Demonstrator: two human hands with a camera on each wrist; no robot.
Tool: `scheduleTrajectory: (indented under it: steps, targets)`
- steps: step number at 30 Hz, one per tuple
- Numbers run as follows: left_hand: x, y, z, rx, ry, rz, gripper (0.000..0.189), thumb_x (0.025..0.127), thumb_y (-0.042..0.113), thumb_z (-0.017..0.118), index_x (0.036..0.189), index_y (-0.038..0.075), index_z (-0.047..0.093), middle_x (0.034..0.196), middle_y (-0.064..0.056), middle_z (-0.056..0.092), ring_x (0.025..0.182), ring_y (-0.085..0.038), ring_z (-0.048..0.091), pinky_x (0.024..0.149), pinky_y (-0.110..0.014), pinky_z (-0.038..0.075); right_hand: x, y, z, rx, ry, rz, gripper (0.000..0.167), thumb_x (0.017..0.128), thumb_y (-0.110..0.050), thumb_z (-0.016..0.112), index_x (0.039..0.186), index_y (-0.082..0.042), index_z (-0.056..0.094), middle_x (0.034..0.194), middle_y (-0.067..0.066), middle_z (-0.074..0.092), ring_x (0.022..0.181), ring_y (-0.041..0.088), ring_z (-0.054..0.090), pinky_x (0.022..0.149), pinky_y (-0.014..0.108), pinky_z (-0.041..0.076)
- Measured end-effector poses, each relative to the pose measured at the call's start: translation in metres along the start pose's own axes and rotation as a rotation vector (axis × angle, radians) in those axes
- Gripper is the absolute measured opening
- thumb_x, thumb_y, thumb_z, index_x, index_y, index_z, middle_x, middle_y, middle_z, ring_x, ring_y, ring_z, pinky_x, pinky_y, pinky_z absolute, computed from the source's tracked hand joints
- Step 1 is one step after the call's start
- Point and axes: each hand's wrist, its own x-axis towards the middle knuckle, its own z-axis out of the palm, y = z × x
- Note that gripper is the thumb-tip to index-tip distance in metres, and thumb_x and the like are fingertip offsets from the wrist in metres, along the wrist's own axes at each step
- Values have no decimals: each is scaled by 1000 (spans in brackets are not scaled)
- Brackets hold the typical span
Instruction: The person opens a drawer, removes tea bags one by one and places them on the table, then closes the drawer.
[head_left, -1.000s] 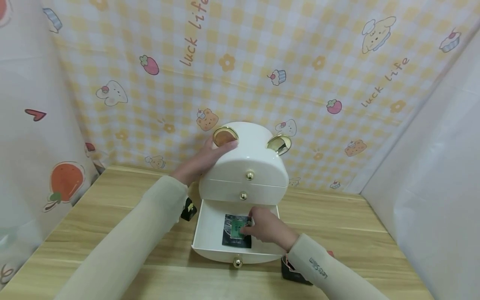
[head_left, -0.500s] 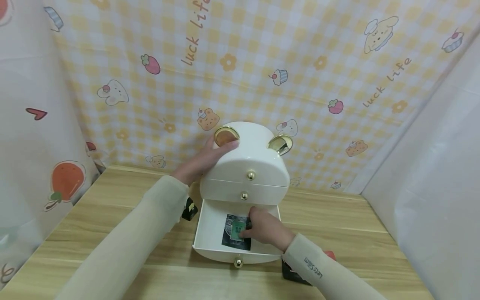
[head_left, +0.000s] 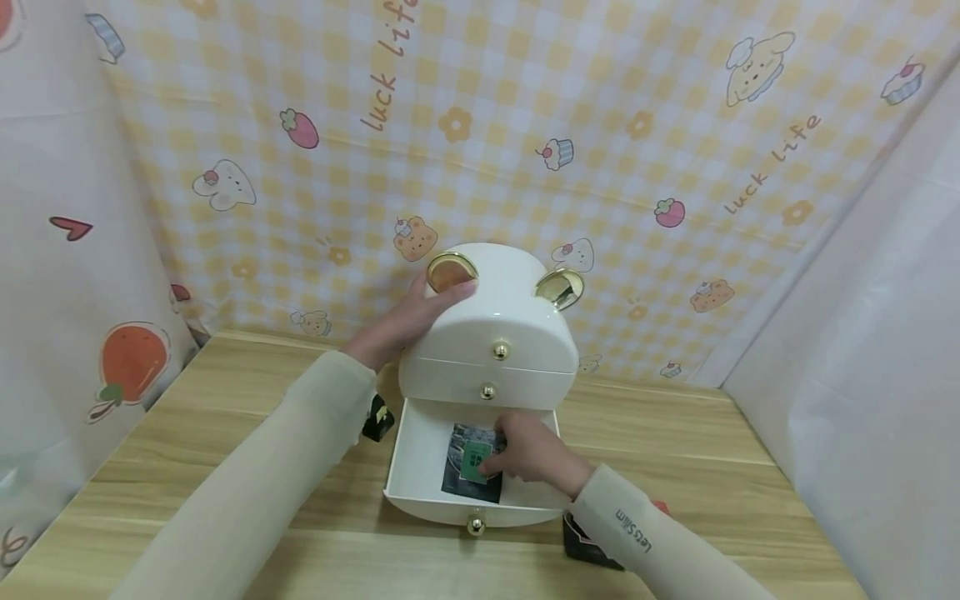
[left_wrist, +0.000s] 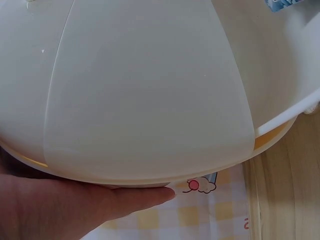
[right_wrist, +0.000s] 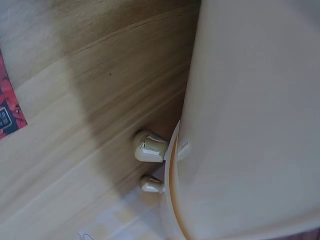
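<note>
A white drawer cabinet (head_left: 487, 333) with gold ears and gold knobs stands at the back of the table. Its bottom drawer (head_left: 420, 492) is pulled out; the two above are closed. My left hand (head_left: 405, 321) grips the cabinet's upper left side, thumb by the left ear; in the left wrist view, a straight finger (left_wrist: 145, 197) lies along the cabinet's far edge. Inside the bottom drawer is a flat dark packet (head_left: 457, 483) with a green label. My right hand (head_left: 536, 450) pinches the packet at its right side, covering part of it.
On the table left of the drawer sits a small black packet (head_left: 377, 419) with a yellow mark. A black and red packet (head_left: 588, 546) lies to the right, partly under the right sleeve. Behind the cabinet hangs a yellow checked cloth (head_left: 487, 167).
The packet has turned slightly in the drawer, its upper end a little farther back. My right hand has shifted only slightly. My left hand stays on the cabinet.
</note>
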Motion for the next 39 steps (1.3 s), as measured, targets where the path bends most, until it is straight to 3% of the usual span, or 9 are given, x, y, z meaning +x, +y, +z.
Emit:
scheduleTrajectory:
  steps: [3,8,15,20,30,35,39]
  targets:
    - [-6,5,1,-1,-3,18,91,88,73,58,157,34,14,129,-8,58,101,-23,66,87,-32,52,-1,1,-4,35,-43,-6,26,80,-18,85,82,-7,62,59,0,60,46,12,54,41,24,45]
    - [-9,7,1,1,-7,53,82,93,66,57,156,31,19,127,-8,59,98,-22,65,82,-33,54,-4,2,-14,117,-96,-53,29,89,-19,77,71,-11,56,53,-4,55,44,8,46,42,21,39]
    - [-2,4,2,-3,-5,81,79,90,69,59,153,34,26,123,-8,62,94,-21,67,81,-33,54,-12,9,-29,288,-101,-104,13,95,-24,71,91,-12,75,54,-4,52,46,6,42,42,19,33]
    - [6,-3,0,-11,-16,89,75,89,71,59,150,38,29,119,-6,66,95,-23,70,81,-34,56,-25,9,-44,350,-48,-74,25,96,-30,69,83,-9,72,51,-6,46,45,8,38,43,20,31]
    - [-7,5,0,10,10,54,83,93,67,57,158,36,15,137,-6,52,107,-23,63,88,-34,51,-58,20,-68,444,-2,2,42,96,-35,70,70,-11,48,54,-9,40,47,6,33,45,19,28]
    - [-9,6,1,11,4,34,85,91,70,57,157,37,15,132,-8,57,102,-24,66,84,-34,54,-76,32,-77,497,8,56,38,96,-36,70,73,-11,54,55,-9,42,48,6,32,45,18,27]
    - [-8,7,1,0,4,18,86,91,69,57,158,37,13,130,-8,57,99,-23,66,82,-33,55,-88,47,-84,536,-13,59,37,101,-36,61,79,-7,55,56,-8,41,47,6,31,44,21,25]
